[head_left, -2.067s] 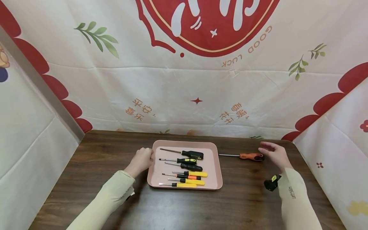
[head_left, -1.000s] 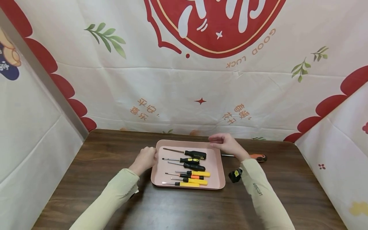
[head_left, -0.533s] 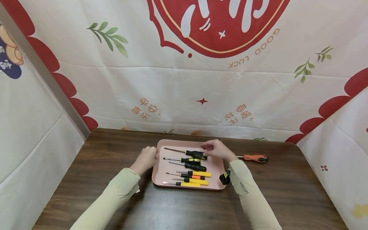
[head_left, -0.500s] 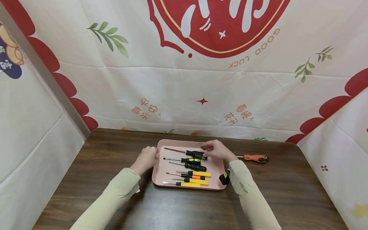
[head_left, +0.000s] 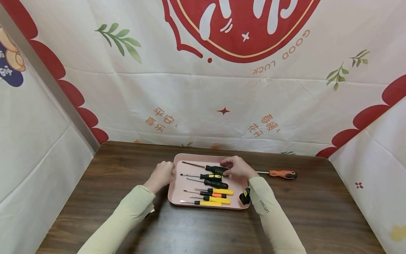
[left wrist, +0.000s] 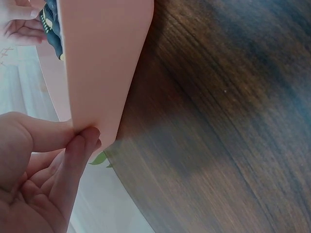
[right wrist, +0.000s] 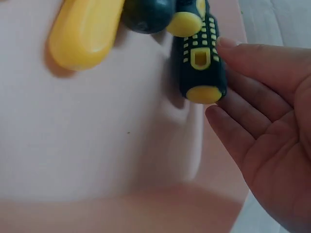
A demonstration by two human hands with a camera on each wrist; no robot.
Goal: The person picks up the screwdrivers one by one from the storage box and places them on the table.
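A pink tray [head_left: 206, 158] sits on the table, holding several screwdrivers laid roughly parallel. My left hand [left wrist: 43, 170] pinches the tray's left rim between thumb and fingers. At the tray's far right, my right hand [right wrist: 272, 107] takes the handle end of a black screwdriver with yellow dots [right wrist: 201, 73], thumb on one side and fingers behind the handle. Nearer me lie a black-and-yellow screwdriver [head_left: 211, 177], a plain black one [head_left: 215, 183], and several slim ones, among them a yellow-handled screwdriver [head_left: 217, 200]. Part of the dotted handle is hidden by my fingers in the head view.
An orange-handled screwdriver [head_left: 282, 174] lies on the wooden table [head_left: 311, 211] right of the tray, its shaft partly behind my right wrist. A printed cloth backdrop [head_left: 177, 95] rises behind the table's far edge, with side cloths left and right.
My right hand has come left from beside the orange screwdriver to the dotted screwdriver's handle, which has shifted very slightly. My left hand has stayed on the tray rim.
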